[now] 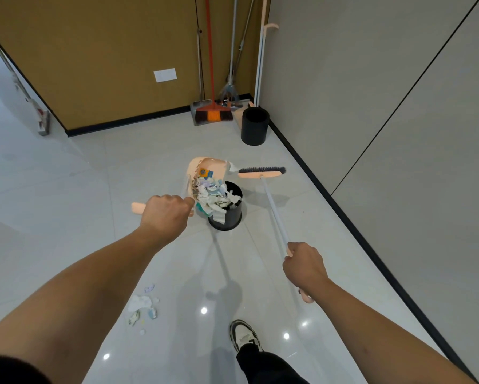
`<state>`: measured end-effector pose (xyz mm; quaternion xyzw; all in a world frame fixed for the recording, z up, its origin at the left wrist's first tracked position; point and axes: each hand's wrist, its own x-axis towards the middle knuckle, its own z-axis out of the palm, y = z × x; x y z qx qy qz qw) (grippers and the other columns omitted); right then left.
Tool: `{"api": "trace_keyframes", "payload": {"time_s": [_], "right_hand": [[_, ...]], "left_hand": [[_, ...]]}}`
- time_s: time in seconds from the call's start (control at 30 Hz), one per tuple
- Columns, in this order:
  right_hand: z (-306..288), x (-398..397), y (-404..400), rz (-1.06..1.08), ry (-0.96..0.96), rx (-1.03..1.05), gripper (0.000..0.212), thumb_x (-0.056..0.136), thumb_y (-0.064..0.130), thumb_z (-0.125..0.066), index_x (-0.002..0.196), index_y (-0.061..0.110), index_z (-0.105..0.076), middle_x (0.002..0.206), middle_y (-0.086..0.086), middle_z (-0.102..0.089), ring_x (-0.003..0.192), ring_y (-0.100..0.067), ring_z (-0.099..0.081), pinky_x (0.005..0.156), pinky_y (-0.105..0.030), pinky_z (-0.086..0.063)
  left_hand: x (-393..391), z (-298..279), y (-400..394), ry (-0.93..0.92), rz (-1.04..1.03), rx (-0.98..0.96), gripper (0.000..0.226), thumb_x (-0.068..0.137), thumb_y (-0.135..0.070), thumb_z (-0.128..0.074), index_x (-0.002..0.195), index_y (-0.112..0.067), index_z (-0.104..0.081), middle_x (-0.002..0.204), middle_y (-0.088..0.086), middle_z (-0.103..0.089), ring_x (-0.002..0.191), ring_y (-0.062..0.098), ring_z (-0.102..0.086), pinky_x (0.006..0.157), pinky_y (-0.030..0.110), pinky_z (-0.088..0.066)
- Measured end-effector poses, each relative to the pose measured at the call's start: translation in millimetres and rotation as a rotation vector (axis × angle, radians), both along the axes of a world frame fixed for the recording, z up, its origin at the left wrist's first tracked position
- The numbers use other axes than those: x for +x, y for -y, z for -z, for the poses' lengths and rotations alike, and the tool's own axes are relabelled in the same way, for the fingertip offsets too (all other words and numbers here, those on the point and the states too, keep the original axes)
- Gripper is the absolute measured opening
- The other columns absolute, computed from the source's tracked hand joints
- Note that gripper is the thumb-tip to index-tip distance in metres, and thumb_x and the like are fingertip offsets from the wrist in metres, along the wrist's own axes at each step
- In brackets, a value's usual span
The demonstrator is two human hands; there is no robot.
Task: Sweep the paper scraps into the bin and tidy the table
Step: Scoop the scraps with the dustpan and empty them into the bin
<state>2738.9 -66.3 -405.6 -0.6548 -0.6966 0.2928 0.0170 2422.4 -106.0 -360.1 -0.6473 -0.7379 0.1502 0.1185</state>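
My left hand (164, 214) grips the handle of a peach dustpan (205, 169), which is tilted over a black bin (230, 216) on the floor. A heap of paper scraps (214, 196) spills from the pan into the bin's mouth and over its rim. My right hand (304, 267) grips the white handle of a peach broom (261, 172), whose dark bristled head hangs just right of the bin. A small cluster of loose scraps (142, 307) lies on the tiles below my left forearm.
A second black bin (255, 126) stands in the far corner beside an orange broom (212, 113), a grey dustpan and mop handles leaning on the wall. A grey wall runs along the right. My shoe (243, 335) is on the glossy tiles.
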Motion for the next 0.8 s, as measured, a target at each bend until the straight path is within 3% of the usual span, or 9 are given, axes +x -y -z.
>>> {"api": "trace_keyframes", "payload": {"time_s": [0.4, 0.53, 0.8], "right_hand": [[3.4, -7.2, 0.5, -0.023, -0.002, -0.010, 0.028, 0.079, 0.000, -0.045, 0.063, 0.016, -0.029, 0.058, 0.003, -0.033, 0.050, -0.016, -0.028, 0.048, -0.023, -0.022], [1.5, -7.3, 1.0, -0.019, -0.011, -0.004, 0.028, 0.076, -0.002, -0.043, 0.063, 0.017, -0.027, 0.059, 0.004, -0.030, 0.051, -0.017, -0.025, 0.048, -0.023, -0.018], [0.0, -10.2, 4.7, -0.021, -0.027, -0.012, 0.021, 0.073, -0.001, -0.043, 0.064, 0.015, -0.033, 0.061, 0.002, -0.033, 0.052, -0.020, -0.027, 0.050, -0.025, -0.023]], "left_hand": [[-9.0, -13.1, -2.3, -0.095, 0.090, -0.013, 0.021, 0.090, -0.017, -0.045, 0.106, -0.023, -0.058, 0.079, -0.002, -0.064, 0.067, 0.020, -0.060, 0.056, 0.028, -0.031], [-8.7, -16.9, 0.2, -0.118, 0.075, 0.016, 0.021, 0.088, -0.015, -0.046, 0.102, -0.024, -0.059, 0.075, -0.003, -0.063, 0.059, 0.020, -0.048, 0.056, 0.028, -0.029], [-13.9, -31.0, 4.2, -0.152, 0.145, 0.020, 0.021, 0.087, -0.013, -0.046, 0.099, -0.024, -0.059, 0.080, -0.002, -0.066, 0.069, 0.022, -0.061, 0.059, 0.029, -0.030]]}}
